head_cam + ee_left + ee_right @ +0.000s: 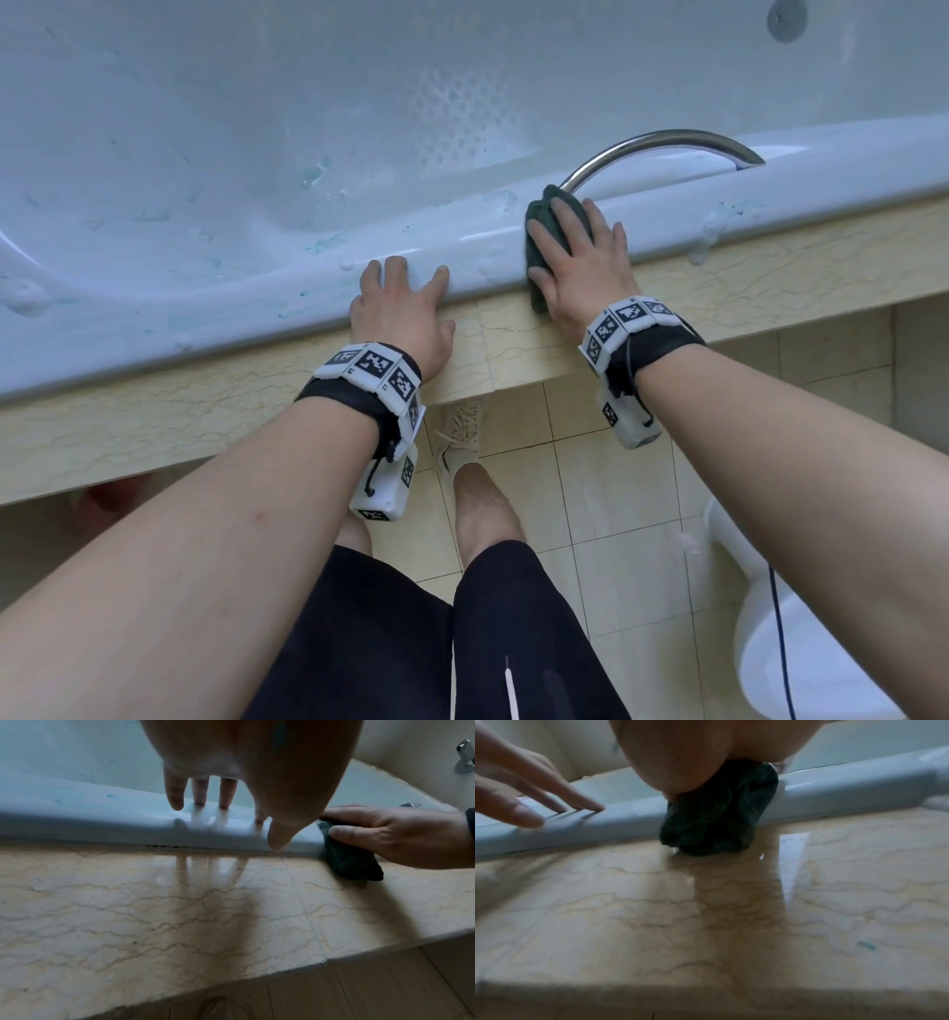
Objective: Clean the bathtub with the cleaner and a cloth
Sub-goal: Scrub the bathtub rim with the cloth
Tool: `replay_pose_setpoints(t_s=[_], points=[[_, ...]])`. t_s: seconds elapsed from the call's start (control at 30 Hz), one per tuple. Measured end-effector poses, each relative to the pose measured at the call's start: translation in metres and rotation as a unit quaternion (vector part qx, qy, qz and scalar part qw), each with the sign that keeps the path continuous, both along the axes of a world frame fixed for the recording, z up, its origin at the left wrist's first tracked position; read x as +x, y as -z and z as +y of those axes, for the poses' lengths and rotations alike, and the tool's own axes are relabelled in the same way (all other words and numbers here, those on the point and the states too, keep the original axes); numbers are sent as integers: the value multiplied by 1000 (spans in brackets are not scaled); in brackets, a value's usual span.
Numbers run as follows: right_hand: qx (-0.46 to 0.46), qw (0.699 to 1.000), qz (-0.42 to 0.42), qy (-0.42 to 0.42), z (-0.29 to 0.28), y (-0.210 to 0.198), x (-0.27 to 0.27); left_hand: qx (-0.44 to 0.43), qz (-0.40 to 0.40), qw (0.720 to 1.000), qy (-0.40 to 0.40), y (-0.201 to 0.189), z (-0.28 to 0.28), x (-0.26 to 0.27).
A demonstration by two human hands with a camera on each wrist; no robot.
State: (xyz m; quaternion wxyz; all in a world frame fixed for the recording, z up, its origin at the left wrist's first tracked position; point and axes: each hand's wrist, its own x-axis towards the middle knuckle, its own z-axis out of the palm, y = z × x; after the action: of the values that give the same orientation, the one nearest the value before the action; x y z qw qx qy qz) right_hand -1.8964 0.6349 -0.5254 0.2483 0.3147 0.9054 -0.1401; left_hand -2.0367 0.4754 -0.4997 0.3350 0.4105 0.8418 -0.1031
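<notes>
Both my hands on the tub rim, cloth under the right.

My right hand (580, 267) has its fingers spread nearly straight, pressing a dark green cloth (545, 216) flat against the tub (257, 154) rim, beside the foot of a chrome grab bar (662, 146); the cloth's lower end hangs onto the marble ledge (154, 411). My left hand (403, 313) rests open, fingertips on the rim, holding nothing. Blue-green cleaner streaks (313, 174) dot the tub's inside.
</notes>
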Motion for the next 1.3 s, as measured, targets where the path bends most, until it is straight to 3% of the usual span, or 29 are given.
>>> replay_pose_setpoints(t_s=[0.17,0.4,0.63,0.77,0.97,1.03,1.17,1.23,1.3], points=[[15,997,1,81,0,-4,4,-3,-4,1000,-1,-1,0,0],[-39,999,9,-30,-37,0,-29,-14,-9,1000,-3,-6,3,-3],[-8,998,-11,55,17,-8,8,-22,-19,1000,0,-6,4,-4],[12,999,-28,45,9,-7,3,-23,-19,1000,-1,-4,3,-2],[-44,998,-10,-32,-25,-3,-23,-13,-10,1000,4,-2,2,-2],[-34,999,-13,-9,-9,-3,-12,-12,-8,1000,7,-1,1,-2],[7,990,-26,140,27,-5,25,-11,-11,1000,4,0,0,-1],[8,981,-31,190,24,-7,23,-14,-11,1000,7,-1,0,0],[-6,982,-28,187,9,-8,4,-14,-13,1000,8,-2,0,-2]])
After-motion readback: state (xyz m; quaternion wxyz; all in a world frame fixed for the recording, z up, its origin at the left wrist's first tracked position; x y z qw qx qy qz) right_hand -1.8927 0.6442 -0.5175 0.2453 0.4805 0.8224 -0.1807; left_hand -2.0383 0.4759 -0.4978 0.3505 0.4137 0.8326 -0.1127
